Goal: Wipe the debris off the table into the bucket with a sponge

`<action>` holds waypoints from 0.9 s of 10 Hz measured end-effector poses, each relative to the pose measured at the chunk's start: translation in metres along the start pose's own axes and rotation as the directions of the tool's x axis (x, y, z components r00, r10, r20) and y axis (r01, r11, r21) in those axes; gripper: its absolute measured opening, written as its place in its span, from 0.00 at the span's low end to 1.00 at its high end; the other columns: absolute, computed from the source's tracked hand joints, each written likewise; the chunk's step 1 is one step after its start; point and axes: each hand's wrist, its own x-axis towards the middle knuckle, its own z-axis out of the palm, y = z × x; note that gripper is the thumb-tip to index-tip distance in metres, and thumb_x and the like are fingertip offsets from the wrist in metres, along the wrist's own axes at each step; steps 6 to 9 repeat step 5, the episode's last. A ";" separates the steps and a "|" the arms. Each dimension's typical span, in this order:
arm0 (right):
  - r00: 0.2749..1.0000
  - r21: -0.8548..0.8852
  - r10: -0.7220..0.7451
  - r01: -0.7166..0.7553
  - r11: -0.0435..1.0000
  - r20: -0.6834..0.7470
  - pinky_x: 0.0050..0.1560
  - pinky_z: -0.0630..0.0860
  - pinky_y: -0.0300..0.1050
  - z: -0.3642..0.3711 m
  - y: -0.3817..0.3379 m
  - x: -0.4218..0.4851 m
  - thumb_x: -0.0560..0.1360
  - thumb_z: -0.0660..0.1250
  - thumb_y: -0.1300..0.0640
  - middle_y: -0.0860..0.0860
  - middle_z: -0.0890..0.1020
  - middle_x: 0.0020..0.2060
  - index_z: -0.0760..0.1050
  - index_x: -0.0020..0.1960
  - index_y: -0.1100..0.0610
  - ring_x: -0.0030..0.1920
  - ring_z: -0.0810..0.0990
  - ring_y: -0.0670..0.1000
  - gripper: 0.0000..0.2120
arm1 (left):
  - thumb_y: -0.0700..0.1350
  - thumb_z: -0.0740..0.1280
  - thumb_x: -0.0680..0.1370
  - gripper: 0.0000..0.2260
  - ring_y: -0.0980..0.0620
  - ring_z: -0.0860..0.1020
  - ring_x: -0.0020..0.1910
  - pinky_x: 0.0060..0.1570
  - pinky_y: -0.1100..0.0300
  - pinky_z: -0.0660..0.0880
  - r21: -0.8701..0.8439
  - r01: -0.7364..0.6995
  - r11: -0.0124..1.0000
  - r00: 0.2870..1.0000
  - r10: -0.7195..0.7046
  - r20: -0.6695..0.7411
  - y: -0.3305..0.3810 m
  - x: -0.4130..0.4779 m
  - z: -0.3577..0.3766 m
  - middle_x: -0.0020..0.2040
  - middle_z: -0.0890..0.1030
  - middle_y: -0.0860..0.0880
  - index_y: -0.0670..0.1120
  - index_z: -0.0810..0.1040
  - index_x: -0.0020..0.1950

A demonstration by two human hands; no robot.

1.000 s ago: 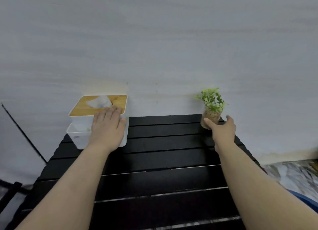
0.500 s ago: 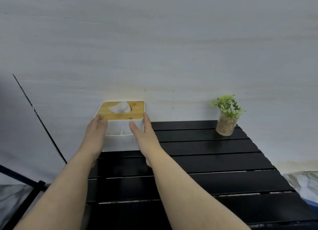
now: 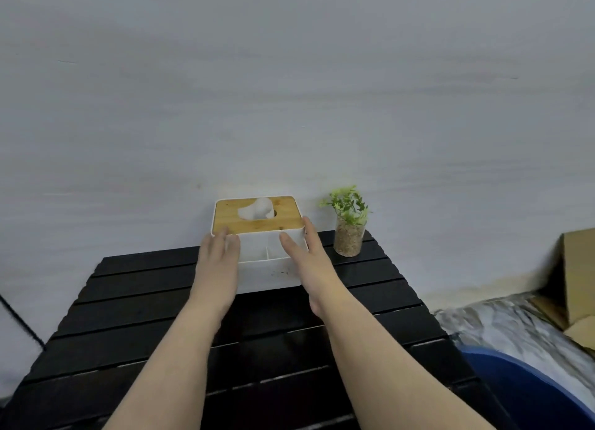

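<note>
The black slatted table (image 3: pixel 135 304) fills the lower middle of the view. A white tissue box (image 3: pixel 269 270) with a bamboo lid stands at its far edge against the wall. My left hand (image 3: pixel 218 262) presses the box's left side and my right hand (image 3: pixel 306 259) its right side, so both grip it. The rim of a blue bucket (image 3: pixel 528 394) shows at the lower right, beside the table. I see no sponge and no debris on the slats.
A small green plant in a glass jar (image 3: pixel 349 233) stands just right of the tissue box, near the table's far right corner. A cardboard box (image 3: pixel 576 278) lies on the marbled floor at the right. A grey wall is right behind the table.
My right hand left the plant jar and joined my left hand on the tissue box. The box has slid right along the back edge and now sits close to the plant.
</note>
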 end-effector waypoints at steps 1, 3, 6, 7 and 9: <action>1.000 0.002 0.005 -0.005 1.000 -0.021 0.60 0.59 0.41 -0.023 -0.001 0.008 0.75 0.65 0.45 0.41 0.60 0.72 0.52 0.73 0.39 0.62 0.60 0.40 0.31 | 0.56 0.49 0.78 0.22 0.55 0.51 0.75 0.73 0.48 0.54 -0.030 0.030 0.999 1.000 -0.030 0.007 0.005 0.005 0.023 0.77 0.50 0.56 0.57 0.55 0.73; 1.000 -0.053 0.027 -0.028 0.998 -0.005 0.64 0.59 0.44 -0.040 0.009 0.018 0.75 0.63 0.46 0.42 0.59 0.73 0.49 0.73 0.38 0.72 0.58 0.47 0.33 | 0.58 0.50 0.78 0.23 0.55 0.49 0.75 0.73 0.49 0.52 -0.022 0.045 0.999 0.994 -0.043 0.099 0.000 0.007 0.039 0.77 0.46 0.58 0.59 0.52 0.73; 0.986 -0.135 0.158 -0.164 0.977 -0.051 0.68 0.63 0.49 -0.054 -0.002 -0.001 0.76 0.62 0.48 0.49 0.63 0.73 0.48 0.74 0.43 0.70 0.64 0.52 0.33 | 0.55 0.51 0.79 0.22 0.53 0.54 0.75 0.74 0.48 0.52 0.011 0.076 0.997 0.993 -0.077 0.093 -0.001 -0.002 0.024 0.76 0.53 0.54 0.57 0.55 0.73; 0.986 -0.135 0.158 -0.164 0.977 -0.051 0.68 0.63 0.49 -0.054 -0.002 -0.001 0.76 0.62 0.48 0.49 0.63 0.73 0.48 0.74 0.43 0.70 0.64 0.52 0.33 | 0.55 0.51 0.79 0.22 0.53 0.54 0.75 0.74 0.48 0.52 0.011 0.076 0.997 0.993 -0.077 0.093 -0.001 -0.002 0.024 0.76 0.53 0.54 0.57 0.55 0.73; 0.986 -0.135 0.158 -0.164 0.977 -0.051 0.68 0.63 0.49 -0.054 -0.002 -0.001 0.76 0.62 0.48 0.49 0.63 0.73 0.48 0.74 0.43 0.70 0.64 0.52 0.33 | 0.55 0.51 0.79 0.22 0.53 0.54 0.75 0.74 0.48 0.52 0.011 0.076 0.997 0.993 -0.077 0.093 -0.001 -0.002 0.024 0.76 0.53 0.54 0.57 0.55 0.73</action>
